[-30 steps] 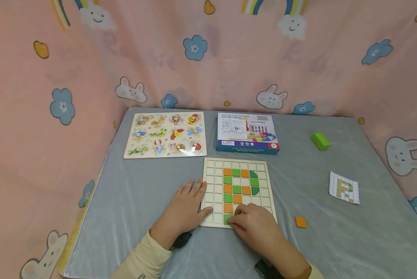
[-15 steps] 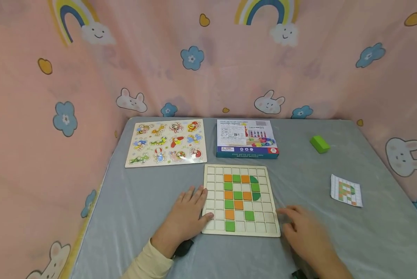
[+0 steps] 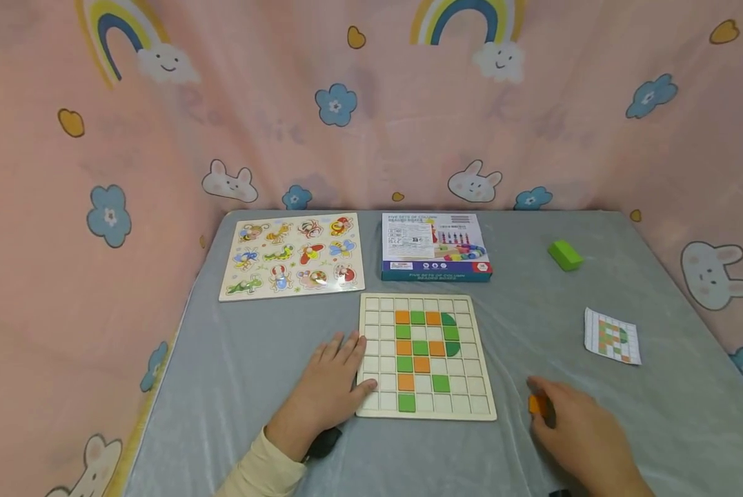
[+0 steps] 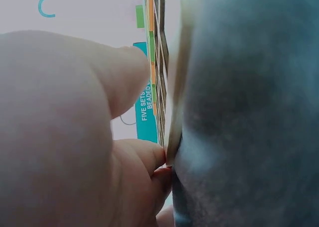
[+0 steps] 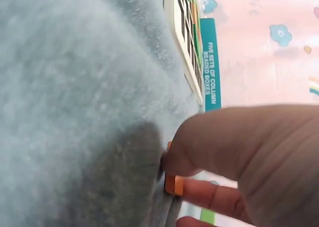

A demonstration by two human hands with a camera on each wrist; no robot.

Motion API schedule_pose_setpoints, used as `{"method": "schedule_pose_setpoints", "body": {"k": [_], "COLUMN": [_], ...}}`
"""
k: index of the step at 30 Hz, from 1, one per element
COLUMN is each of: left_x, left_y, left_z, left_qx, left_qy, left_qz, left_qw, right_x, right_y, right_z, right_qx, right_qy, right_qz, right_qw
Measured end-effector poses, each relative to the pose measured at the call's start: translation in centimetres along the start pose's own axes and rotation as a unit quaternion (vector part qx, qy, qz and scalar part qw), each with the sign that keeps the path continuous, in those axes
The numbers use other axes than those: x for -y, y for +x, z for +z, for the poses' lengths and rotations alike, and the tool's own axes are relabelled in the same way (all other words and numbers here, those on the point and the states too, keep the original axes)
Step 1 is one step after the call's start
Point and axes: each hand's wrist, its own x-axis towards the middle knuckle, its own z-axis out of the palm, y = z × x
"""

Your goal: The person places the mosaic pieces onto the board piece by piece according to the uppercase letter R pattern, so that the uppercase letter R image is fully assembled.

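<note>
A square wooden grid board (image 3: pixel 464 383) lies on the table with orange and green square tiles and two dark green quarter-round tiles in its cells. One green tile (image 3: pixel 441 384) sits apart on the lower right. My left hand (image 3: pixel 321 390) rests flat along the board's left edge, fingertips and thumb on the rim. Out to the right of the board, my right hand (image 3: pixel 585 428) pinches an orange square tile (image 3: pixel 535 405) between thumb and fingers. In the right wrist view this orange tile (image 5: pixel 174 185) shows tilted, partly hidden behind the thumb.
A printed card (image 3: pixel 612 337) with a coloured tile pattern lies right of the board. Behind it is a green block (image 3: pixel 565 255). An insect picture puzzle (image 3: pixel 290 255) and a boxed toy set (image 3: pixel 436 246) lie at the back of the grey cloth (image 3: pixel 253 359).
My right hand has left the green tile at the board's bottom row and moved right, taking hold of the loose orange tile. My left hand has stayed on the board's edge.
</note>
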Motion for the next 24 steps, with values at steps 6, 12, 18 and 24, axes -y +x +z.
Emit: {"method": "schedule_pose_setpoints", "body": {"k": [6, 12, 18, 24], "left_x": [0.1, 0.1, -0.3, -1.0], "left_y": [0.2, 0.4, 0.7, 1.1], "left_z": [0.1, 0.1, 0.0, -0.1], "left_qx": [0.005, 0.006, 0.004, 0.022], "left_qy": [0.002, 0.007, 0.031, 0.044], "left_qz": [-0.010, -0.018, -0.012, -0.005], "left_qw": [0.9999, 0.9998, 0.9994, 0.9988], "right_x": [0.8, 4.1, 6.3, 6.6], "right_y": [0.2, 0.9, 1.2, 0.9], "right_z": [-0.3, 0.5, 1.4, 2.0], "right_qx": [-0.026, -0.061, -0.061, -0.024], "right_qy": [0.023, 0.048, 0.042, 0.027], "right_qz": [0.011, -0.068, -0.152, -0.170], "right_qw": [0.9993, 0.9947, 0.9856, 0.9848]}}
